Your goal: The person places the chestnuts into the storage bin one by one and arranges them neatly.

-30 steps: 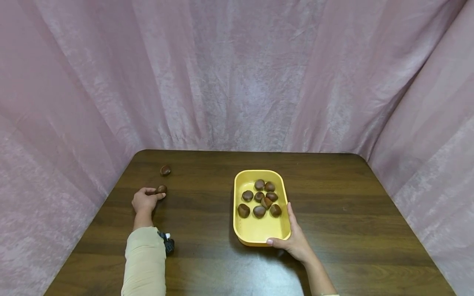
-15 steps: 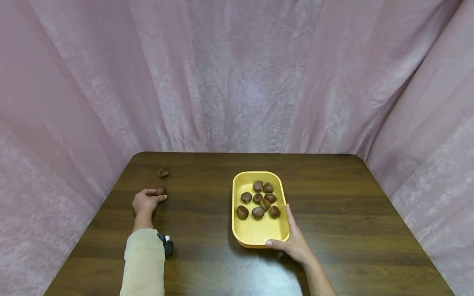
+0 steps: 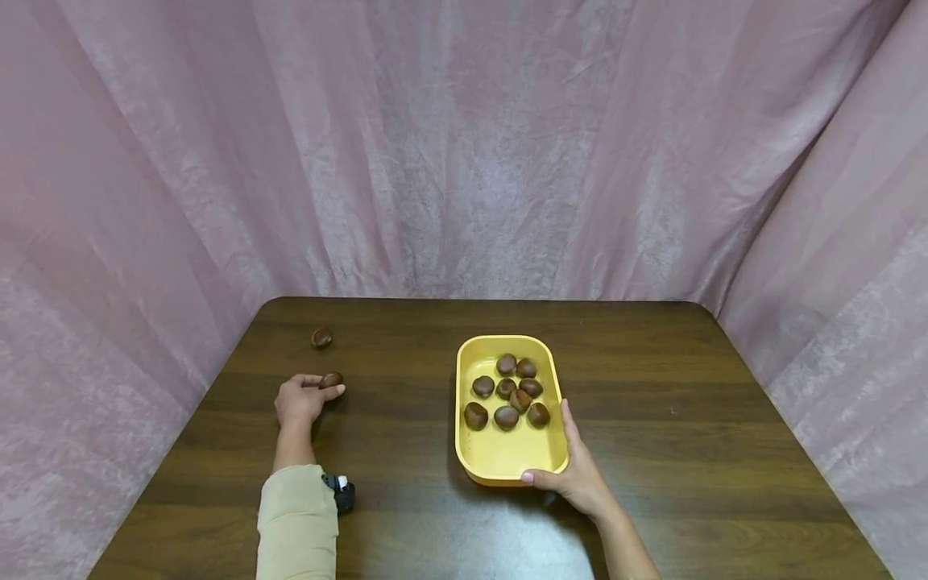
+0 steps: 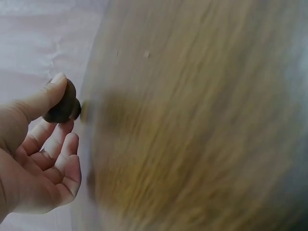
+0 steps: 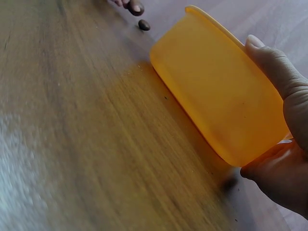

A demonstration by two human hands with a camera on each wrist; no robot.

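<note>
Over the table's left part, my left hand [image 3: 299,400] pinches a brown chestnut [image 3: 331,379] between thumb and fingers. The left wrist view shows the thumb across the held chestnut [image 4: 61,107], the lower fingers loosely bent. Farther back on the tabletop lies a single loose chestnut [image 3: 321,337]. Near the middle, a yellow plastic container [image 3: 506,456] holds several chestnuts on its floor. My right hand [image 3: 577,477] grips the container's near right corner, thumb on the front rim and fingers along the right side. Its translucent orange-yellow wall [image 5: 216,91] fills much of the right wrist view.
The dark brown wooden table [image 3: 696,419] has rounded far corners. Pink velvety curtains [image 3: 464,145] hang behind it and at both sides. A small black device [image 3: 341,493] is strapped on the left wrist, by the beige sleeve [image 3: 297,524].
My left hand has shifted slightly right with the chestnut in its fingers, which looks lifted a little. The right hand and the container stay put.
</note>
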